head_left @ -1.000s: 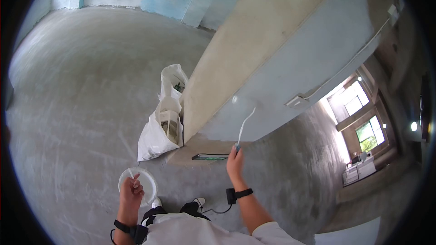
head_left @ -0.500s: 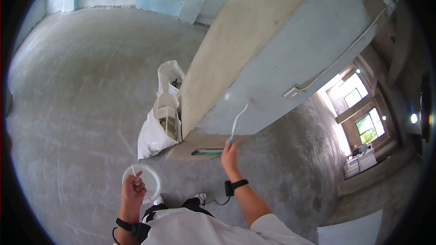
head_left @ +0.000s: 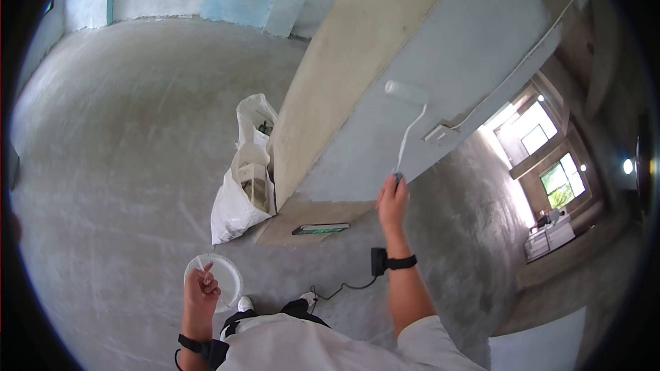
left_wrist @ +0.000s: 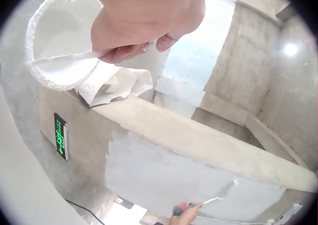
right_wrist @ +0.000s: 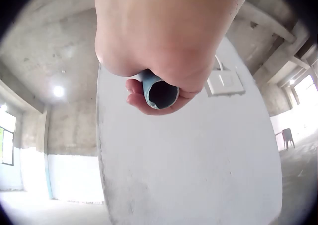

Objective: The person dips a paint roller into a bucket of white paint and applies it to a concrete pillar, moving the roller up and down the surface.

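Observation:
My right hand [head_left: 394, 203] grips the blue handle [right_wrist: 149, 86] of a paint roller [head_left: 407, 91]. The roller's white sleeve lies against the grey-white painted face of a column [head_left: 440, 62], left of a wall switch [head_left: 440, 135]. Down at the lower left, my left hand [head_left: 201, 292] holds a white bucket [head_left: 237, 278] by its thin bail handle [left_wrist: 74, 57], fingers curled round it. White paint coats the bucket's rim and inside in the left wrist view. Spots of white show on the left fingertips.
White sacks [head_left: 234, 209] with odds and ends stand against the column's left side. A green lit sign [head_left: 321, 229] sits low on the column's bare base. A conduit [head_left: 512, 72] runs along the painted face from the switch. A cable [head_left: 344, 287] hangs from the right wrist.
My right hand has moved up and right, carrying the roller higher on the column's face, closer to the switch's height. The left hand and bucket have stayed nearly in place.

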`<action>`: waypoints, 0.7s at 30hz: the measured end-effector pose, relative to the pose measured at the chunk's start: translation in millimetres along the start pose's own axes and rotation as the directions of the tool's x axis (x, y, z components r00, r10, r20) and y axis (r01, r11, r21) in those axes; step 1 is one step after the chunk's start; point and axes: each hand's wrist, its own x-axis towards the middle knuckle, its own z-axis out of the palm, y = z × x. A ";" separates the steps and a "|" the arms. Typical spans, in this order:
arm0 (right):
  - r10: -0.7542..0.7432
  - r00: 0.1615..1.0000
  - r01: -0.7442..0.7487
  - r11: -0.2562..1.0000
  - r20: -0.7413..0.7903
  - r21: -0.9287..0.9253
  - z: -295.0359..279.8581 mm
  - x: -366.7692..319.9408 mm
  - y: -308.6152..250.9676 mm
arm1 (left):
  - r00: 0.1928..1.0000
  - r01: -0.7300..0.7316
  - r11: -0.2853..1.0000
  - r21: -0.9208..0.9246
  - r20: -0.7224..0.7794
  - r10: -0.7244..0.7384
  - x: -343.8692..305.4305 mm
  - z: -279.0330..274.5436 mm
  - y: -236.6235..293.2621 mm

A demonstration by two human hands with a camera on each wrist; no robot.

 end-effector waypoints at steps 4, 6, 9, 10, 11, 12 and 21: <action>-0.080 0.997 0.077 0.984 -0.010 -0.160 2.2 17.2 23.6 | 1.000 -0.016 1.000 -0.015 0.008 0.016 -2.8 -2.5 2.8; -0.247 0.968 0.218 0.922 -0.049 -0.321 15.7 10.3 74.6 | 1.000 -0.015 1.000 -0.013 -0.006 0.015 -1.7 -1.3 2.9; -0.228 0.974 0.207 0.876 0.005 -0.436 36.7 -40.3 154.2 | 1.000 -0.009 1.000 -0.013 0.009 0.009 2.7 -2.0 1.3; -0.156 0.987 0.151 0.883 0.027 -0.445 38.3 -62.3 161.9 | 1.000 0.000 1.000 -0.024 0.030 0.001 3.8 -4.2 1.4; -0.080 0.996 0.092 0.886 0.046 -0.455 38.2 -77.2 163.8 | 0.999 -0.003 1.000 -0.006 0.040 0.003 3.9 -4.9 2.7; -0.078 0.997 0.081 0.891 0.025 -0.446 36.4 -82.5 165.3 | 0.999 0.019 1.000 -0.006 0.034 -0.019 4.0 -4.4 4.5; -0.225 0.974 0.222 0.937 0.019 -0.271 -30.3 -32.7 106.1 | 0.998 0.053 0.998 0.046 0.018 -0.054 -10.9 14.6 8.6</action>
